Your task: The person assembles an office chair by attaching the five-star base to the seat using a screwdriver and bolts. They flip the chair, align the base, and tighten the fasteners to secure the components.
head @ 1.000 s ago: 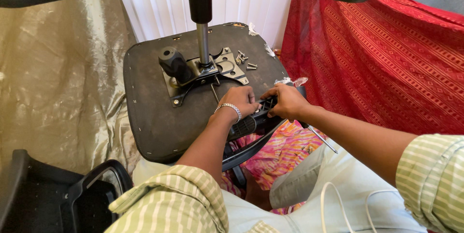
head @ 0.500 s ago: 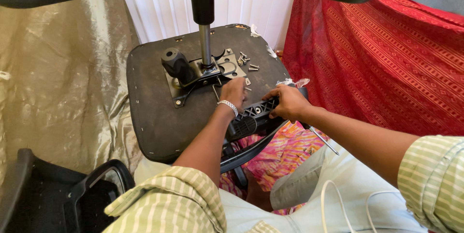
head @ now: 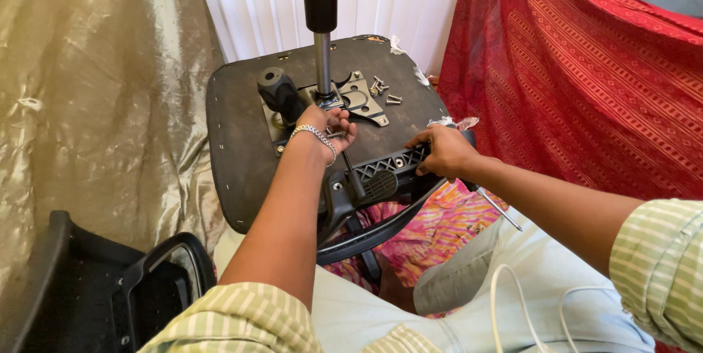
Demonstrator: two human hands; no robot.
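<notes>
head view: an upturned chair seat (head: 242,155), dark and flat, lies before me with its metal mounting plate (head: 359,97) fixed near the middle and a gas cylinder (head: 322,38) rising from that plate. my left hand (head: 326,124) rests on the plate just beside the black knob (head: 278,93), fingers curled around a thin metal rod (head: 344,154); whether the grip is tight i cannot tell. my right hand (head: 448,151) is clamped on the upper end of a black plastic armrest bracket (head: 377,173), which lies across the near right edge of the seat and reaches down toward my lap. a small group of loose screws (head: 381,88) sits on the seat just right of the plate. a red patterned cloth (head: 586,82) hangs at right, a gold cloth (head: 95,104) at left. a white cable (head: 512,302) crosses my trouser leg.
</notes>
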